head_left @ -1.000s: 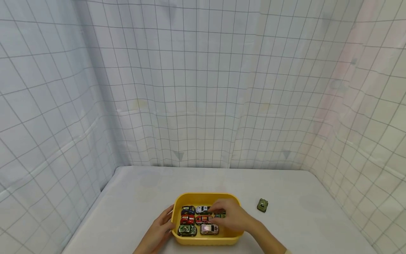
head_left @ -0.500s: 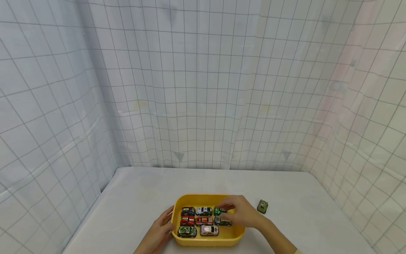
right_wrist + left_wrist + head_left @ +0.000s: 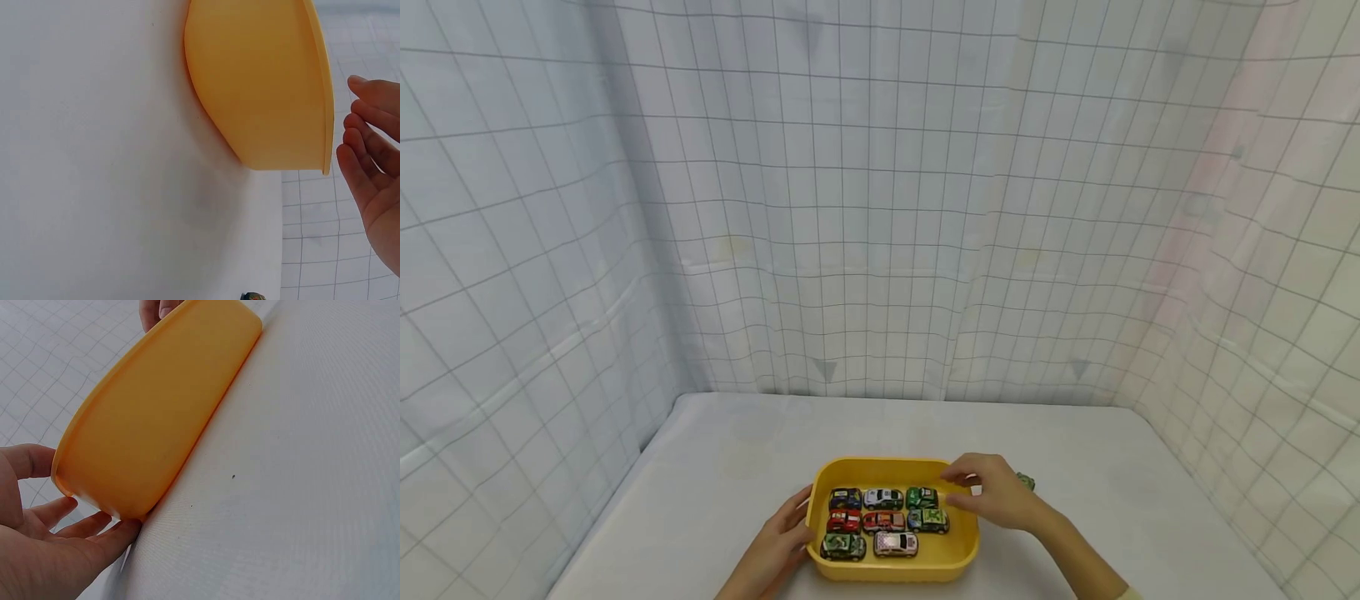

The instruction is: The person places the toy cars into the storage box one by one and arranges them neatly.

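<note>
A yellow plastic tray (image 3: 887, 573) sits on the white table, holding several small toy cars in rows. Among them are a white car (image 3: 895, 544), a red car (image 3: 844, 522), a blue car (image 3: 846, 498) and a green-patterned car (image 3: 928, 521). My left hand (image 3: 778, 537) holds the tray's left end, thumb at the rim and fingers against the outer wall (image 3: 125, 425). Over the right rim is my right hand (image 3: 1000, 493), fingers loosely bent with nothing between them. A green camouflage toy car (image 3: 1026, 481) lies on the table, mostly hidden behind that hand.
The white table (image 3: 730, 450) extends around the tray. White gridded curtains (image 3: 887, 250) hang behind it and along both sides.
My right hand has let go of the green-patterned car at the right of the middle row and drawn back rightward, over the rim. My left hand stays on the tray.
</note>
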{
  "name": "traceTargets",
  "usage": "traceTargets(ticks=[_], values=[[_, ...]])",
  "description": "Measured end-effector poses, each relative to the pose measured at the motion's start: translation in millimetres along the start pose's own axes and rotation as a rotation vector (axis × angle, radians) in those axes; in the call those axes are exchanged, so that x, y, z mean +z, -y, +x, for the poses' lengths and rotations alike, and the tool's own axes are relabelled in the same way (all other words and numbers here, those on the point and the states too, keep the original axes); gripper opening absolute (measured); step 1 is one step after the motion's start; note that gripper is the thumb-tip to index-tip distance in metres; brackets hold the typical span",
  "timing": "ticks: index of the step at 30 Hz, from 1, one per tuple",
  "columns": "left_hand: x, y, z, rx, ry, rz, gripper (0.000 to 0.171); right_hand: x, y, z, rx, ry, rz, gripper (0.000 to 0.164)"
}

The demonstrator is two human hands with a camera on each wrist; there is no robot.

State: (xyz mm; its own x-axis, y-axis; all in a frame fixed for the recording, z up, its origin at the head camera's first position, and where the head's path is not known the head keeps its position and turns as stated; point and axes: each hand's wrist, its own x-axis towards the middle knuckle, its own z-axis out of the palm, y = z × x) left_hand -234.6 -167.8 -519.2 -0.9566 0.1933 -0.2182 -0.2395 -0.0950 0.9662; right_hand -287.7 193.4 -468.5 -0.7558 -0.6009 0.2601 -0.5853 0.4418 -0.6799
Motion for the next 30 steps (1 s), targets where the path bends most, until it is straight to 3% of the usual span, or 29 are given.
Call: traceTargets(ticks=[8, 30], values=[[0.4, 0.8, 0.6, 0.003, -0.002, -0.011, 0.081, -13.0, -15.7, -6.6, 0.04, -0.036, 0.018, 0.025], [0.3, -0.3, -1.0, 0.004, 0.008, -0.026, 0.082, -55.6, -64.6, -47.3, 0.166, -0.154, -0.118, 0.025]])
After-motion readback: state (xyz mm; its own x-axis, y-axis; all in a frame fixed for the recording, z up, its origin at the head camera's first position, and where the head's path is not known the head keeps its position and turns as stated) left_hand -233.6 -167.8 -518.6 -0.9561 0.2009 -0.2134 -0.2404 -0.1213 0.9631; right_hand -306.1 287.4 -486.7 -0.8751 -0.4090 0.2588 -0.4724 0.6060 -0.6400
